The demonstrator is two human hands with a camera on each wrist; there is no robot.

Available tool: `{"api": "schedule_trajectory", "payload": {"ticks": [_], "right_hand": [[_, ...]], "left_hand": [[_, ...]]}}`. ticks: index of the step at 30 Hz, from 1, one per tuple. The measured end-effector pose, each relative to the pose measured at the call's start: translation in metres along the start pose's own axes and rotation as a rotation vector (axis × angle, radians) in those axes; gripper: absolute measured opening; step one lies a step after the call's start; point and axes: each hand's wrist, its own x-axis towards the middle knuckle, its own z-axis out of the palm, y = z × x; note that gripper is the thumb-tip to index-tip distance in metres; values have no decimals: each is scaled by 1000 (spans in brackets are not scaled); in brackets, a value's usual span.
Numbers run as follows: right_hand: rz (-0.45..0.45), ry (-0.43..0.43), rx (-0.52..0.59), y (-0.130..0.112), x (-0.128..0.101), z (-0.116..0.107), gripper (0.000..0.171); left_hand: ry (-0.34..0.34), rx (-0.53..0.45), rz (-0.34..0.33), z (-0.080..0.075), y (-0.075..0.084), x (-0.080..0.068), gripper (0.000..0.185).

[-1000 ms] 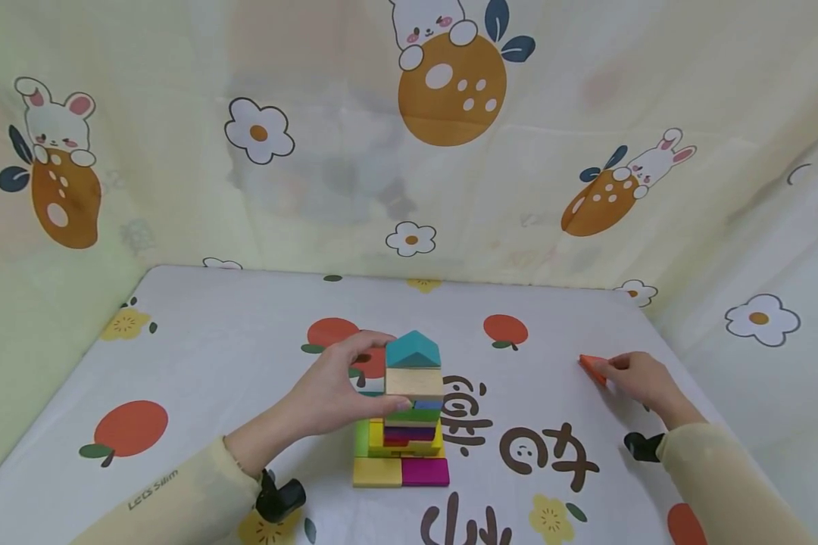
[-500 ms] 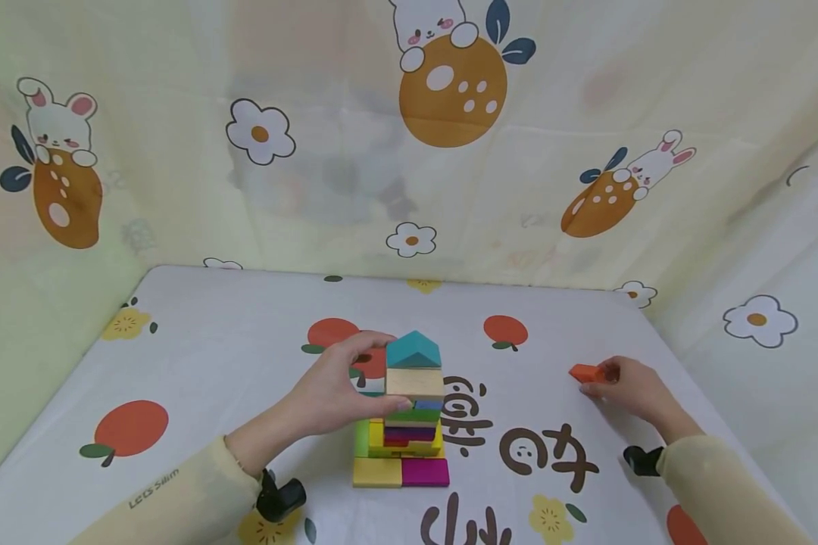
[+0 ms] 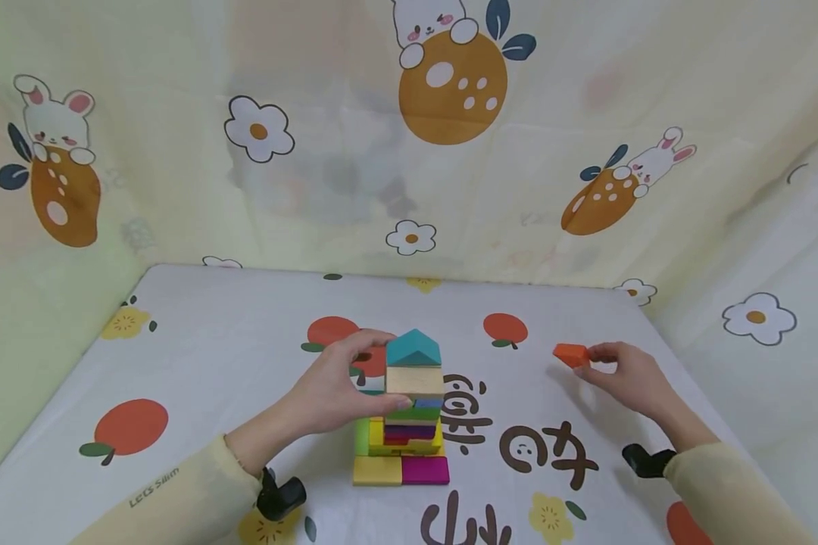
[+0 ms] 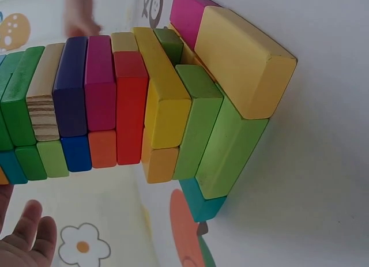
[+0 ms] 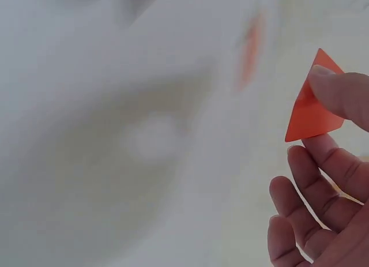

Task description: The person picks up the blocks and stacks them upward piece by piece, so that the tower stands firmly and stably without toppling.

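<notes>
Orange triangular wooden block [image 3: 571, 354] sits pinched between thumb and fingertips of the right hand [image 3: 629, 377], lifted clear of the white fruit-print table cloth [image 3: 198, 356] near the table's right edge; right wrist view shows the same block [image 5: 312, 106] clamped flat-face between thumb on top and index below, other fingers loosely spread, a pinch that leaves the point and lower edge free for setting down. Left hand [image 3: 334, 390] curls round the left side of the multicoloured wooden block tower [image 3: 409, 412] at table centre, thumb and fingertips pressing the upper layers, judged as bracing so the stack does not shift. Tower is topped by a teal house-shaped block [image 3: 413, 349] on a plain natural-wood block [image 3: 414, 381]; base has a yellow rectangular block [image 3: 377, 470] beside a magenta rectangular block [image 3: 426, 470] toward the near edge. Left wrist view shows layers [image 4: 132, 111] tight, slightly stepped, not perfectly flush, so a knock could tip it. Open cloth lies between the orange block and the tower, nothing standing in that gap; the right side of the tower is free of the hand, the left side is covered. Printed curtain walls [image 3: 450, 151] close the far, left and right edges, right wall near the right hand.
</notes>
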Motion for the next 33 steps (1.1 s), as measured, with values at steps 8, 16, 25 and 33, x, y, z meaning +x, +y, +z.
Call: {"api": "schedule_trajectory", "payload": {"ticks": [8, 16, 25, 33], "right_hand": [[-423, 189, 60, -136, -45, -25, 32], [-682, 145, 37, -205, -67, -19, 31], [-726, 130, -18, -220, -67, -9, 28], [-713, 105, -11, -222, -66, -4, 30]], "left_hand": [[3, -7, -20, -1, 0, 0, 71], [-5, -14, 8, -1, -1, 1, 66], [-17, -51, 28, -1, -2, 1, 59], [-16, -48, 64, -1, -4, 1, 60]]}}
